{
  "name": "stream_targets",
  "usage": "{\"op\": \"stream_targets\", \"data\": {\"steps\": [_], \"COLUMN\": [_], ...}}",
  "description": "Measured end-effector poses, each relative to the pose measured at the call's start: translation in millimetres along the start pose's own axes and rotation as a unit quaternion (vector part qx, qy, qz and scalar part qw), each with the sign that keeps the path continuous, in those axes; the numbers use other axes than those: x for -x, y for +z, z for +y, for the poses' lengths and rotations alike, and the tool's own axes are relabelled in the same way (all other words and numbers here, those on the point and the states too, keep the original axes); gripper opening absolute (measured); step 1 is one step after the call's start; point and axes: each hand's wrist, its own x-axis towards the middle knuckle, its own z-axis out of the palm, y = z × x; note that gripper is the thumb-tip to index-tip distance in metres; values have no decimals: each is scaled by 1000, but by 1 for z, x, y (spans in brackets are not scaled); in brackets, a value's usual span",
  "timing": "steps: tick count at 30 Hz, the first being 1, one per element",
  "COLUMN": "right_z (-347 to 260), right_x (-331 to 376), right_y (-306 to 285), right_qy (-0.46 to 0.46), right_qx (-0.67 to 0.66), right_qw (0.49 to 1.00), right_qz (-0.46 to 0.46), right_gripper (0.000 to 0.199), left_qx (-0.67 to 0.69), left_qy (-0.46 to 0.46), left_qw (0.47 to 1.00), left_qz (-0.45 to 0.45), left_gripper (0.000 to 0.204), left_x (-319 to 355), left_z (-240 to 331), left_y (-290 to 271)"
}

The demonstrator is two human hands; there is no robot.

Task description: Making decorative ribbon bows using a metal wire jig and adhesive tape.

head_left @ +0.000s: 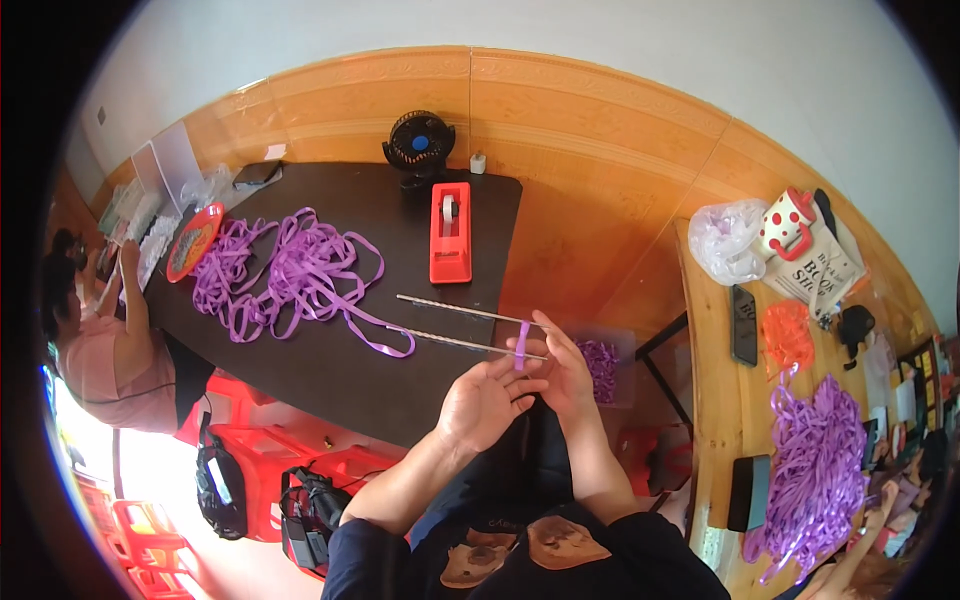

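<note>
At five o'clock from tape dispenser (451, 262): purple ribbon loop (522, 346) spanning two metal rods (455, 307).
Loop: likely light, soft, slippery; pinch flat.
Left hand (478, 408): fingers half-curled, hold unclear.
Right hand (568, 376): fingers bent, hold unclear.

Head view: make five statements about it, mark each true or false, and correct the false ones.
1. A purple ribbon strip bridges two metal rods. True.
2. The fan is white. False: the fan is black with a blue centre.
3. The tape dispenser is red. True.
4. The left hand is a tight fist. False: the left hand's palm shows.
5. A purple ribbon heap lies on the wooden table. True.
</note>
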Motion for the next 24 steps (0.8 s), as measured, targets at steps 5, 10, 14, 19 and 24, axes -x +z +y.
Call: {"op": "stream_targets", "data": {"steps": [5,10,14,19,24], "right_z": [-15,-9,-8,-15,-13], "right_x": [-8,-19,-24,-21,-22], "right_y": [20,23,12,22,19], "right_qy": [49,66,49,65,18], "right_qx": [40,72,79,70,77], "right_qw": [998,987,989,990,990], "right_qz": [13,126,116,106,119], "right_gripper": [53,50,46,41,50], "left_qx": [-34,-44,-142,-536,-805], "left_qy": [-5,1,14,311,422], "left_qw": [999,999,989,781,366], "left_qz": [7,3,41,77,199], "left_gripper": [40,38,33,39,39], "left_x": [-1,-4,11,28,9], "left_z": [2,-2,-4,-13,0], "left_y": [4,-2,17,26,51]}}
